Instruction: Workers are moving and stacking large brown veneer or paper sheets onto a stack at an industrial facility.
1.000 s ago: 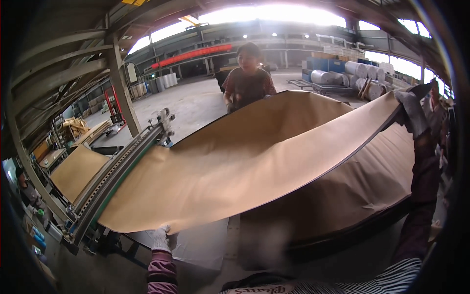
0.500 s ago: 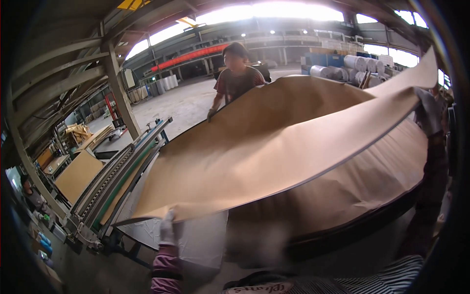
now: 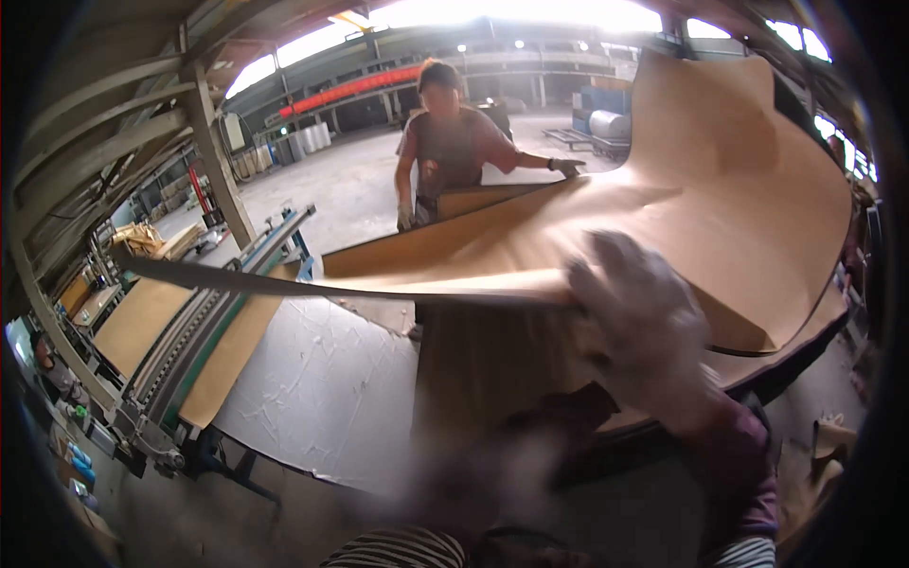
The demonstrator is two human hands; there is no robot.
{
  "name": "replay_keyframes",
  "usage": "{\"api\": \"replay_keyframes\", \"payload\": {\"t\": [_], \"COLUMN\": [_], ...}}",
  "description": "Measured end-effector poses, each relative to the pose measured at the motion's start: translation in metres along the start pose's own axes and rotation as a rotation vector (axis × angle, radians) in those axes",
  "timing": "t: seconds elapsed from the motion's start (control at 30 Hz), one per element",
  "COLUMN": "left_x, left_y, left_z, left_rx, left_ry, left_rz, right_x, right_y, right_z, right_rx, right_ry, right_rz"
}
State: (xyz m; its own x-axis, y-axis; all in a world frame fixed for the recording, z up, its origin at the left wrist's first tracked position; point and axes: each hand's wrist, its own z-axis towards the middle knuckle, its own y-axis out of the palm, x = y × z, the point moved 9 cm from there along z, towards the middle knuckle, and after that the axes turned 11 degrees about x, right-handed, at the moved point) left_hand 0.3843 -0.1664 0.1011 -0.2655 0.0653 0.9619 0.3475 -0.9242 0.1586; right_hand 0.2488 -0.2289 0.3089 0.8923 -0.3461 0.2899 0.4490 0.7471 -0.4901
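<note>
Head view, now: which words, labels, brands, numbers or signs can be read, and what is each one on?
None can be read.
Red strip at the back: any lettering is too small and blurred to read.
Brown sheet: no print visible on the parts that show.
White sheet: creases, no print visible.
Blue boxes: too small to tell any marks.

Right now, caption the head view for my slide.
A blurred, white-gloved right hand at a large bent tan sheet, gloved co-worker opposite.
</note>
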Motion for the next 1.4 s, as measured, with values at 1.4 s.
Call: {"api": "replay_keyframes", "payload": {"t": [1.4], "left_x": [-0.292], "left_y": [-0.82], "left_z": [-0.63], "left_rx": [1.753], "left_ry": [-0.879], "left_rz": [0.211], "right_x": [-0.405], "right_y": [0.32], "right_z": [-0.071], "right_rx": [-0.824], "right_ry": [0.031], "right_rz": [0.422]}}
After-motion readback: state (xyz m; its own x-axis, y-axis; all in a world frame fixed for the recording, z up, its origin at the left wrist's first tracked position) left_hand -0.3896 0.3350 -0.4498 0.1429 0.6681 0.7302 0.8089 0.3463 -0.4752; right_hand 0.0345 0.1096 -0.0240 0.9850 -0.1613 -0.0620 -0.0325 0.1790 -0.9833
